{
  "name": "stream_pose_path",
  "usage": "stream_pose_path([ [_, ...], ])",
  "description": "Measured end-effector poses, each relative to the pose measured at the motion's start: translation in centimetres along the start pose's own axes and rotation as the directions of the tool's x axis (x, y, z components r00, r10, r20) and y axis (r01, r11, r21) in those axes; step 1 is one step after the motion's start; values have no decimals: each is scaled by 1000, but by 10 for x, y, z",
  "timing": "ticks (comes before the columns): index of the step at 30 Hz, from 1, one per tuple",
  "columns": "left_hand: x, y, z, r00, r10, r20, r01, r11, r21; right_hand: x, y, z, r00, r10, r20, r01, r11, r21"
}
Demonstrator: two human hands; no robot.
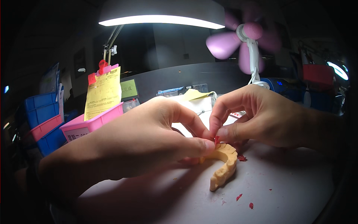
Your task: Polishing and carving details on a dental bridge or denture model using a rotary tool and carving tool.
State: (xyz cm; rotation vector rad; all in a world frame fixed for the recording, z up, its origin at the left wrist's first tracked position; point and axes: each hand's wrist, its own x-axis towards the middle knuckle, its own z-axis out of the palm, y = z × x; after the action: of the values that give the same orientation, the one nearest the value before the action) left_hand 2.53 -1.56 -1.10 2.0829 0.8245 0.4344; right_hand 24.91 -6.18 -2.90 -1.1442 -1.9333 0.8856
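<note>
Red bit (216, 140) btwn R fingers (232, 132) nr dental model (226, 168)

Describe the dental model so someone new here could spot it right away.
Under the long bright lamp, look to the pale work surface. There, below the close-set fingertips of the left hand and right hand, is the dental model. It's the cream-yellow, horseshoe-shaped piece with tooth shapes, unlike the small red scraps nearby.

A: dim room tbh, overhead lamp (162, 20) is basically blown-out white
B: yep, dark soft shadow from the left hand (162, 128) across the white tabletop (283, 194)
A: pink fan (252, 31) blades are blurry lol
B: corners go black, edges bow, curved light (338, 71) glares at right
</note>
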Motion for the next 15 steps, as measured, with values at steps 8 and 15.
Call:
stream_pose_path([
  [8, 0, -2, 2, 999, -18, -37, 19, 999, 43, -2, -2, -1, 999, 33, 2, -33, 999, 8],
  [15, 1, 1, 4, 998, -9, -55, 17, 989, 148, -6, -3, -2, 999, 34, 22, -36, 996, 80],
])
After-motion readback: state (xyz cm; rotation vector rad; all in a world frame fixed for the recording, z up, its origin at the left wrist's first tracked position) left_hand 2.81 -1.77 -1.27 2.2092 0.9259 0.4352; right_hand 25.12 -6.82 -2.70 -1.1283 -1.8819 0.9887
